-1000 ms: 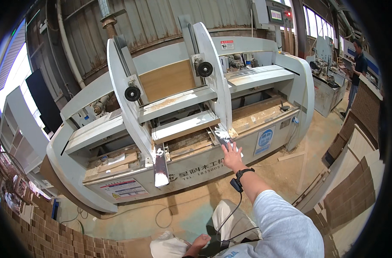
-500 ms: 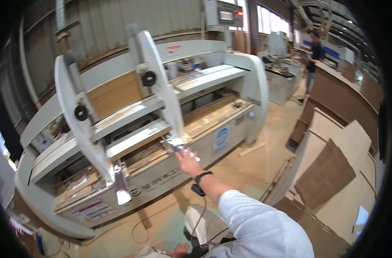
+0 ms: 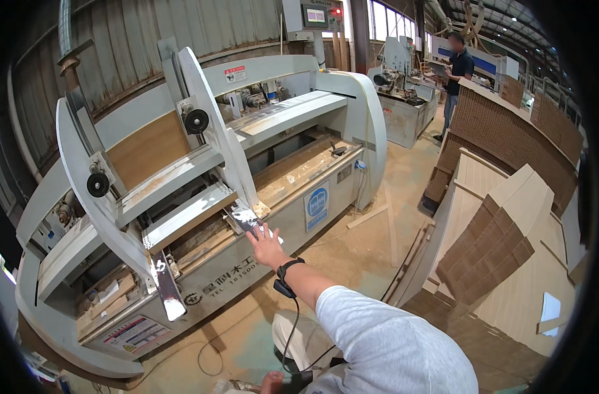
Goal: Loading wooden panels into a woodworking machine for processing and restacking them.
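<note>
Touching metal guide (image 3: pixel 245 215), right hand (image 3: pixel 266 246) spread flat

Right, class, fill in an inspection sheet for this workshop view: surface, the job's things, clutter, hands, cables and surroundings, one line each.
Surface: sawdust-strewn concrete floor.
Job's things: large pale grey woodworking machine with two slanted arms; shiny metal plate at the foot of the nearer arm.
Clutter: wood offcuts in the machine's lower tray.
Hands: right hand open, fingers spread at the metal plate, black wristband on; left hand low at the frame's edge, grip unclear.
Cables: thin black cable hanging from the wristband; another on the floor.
Surroundings: stacked brown corrugated panels, a second person at another machine, corrugated metal wall.
</note>
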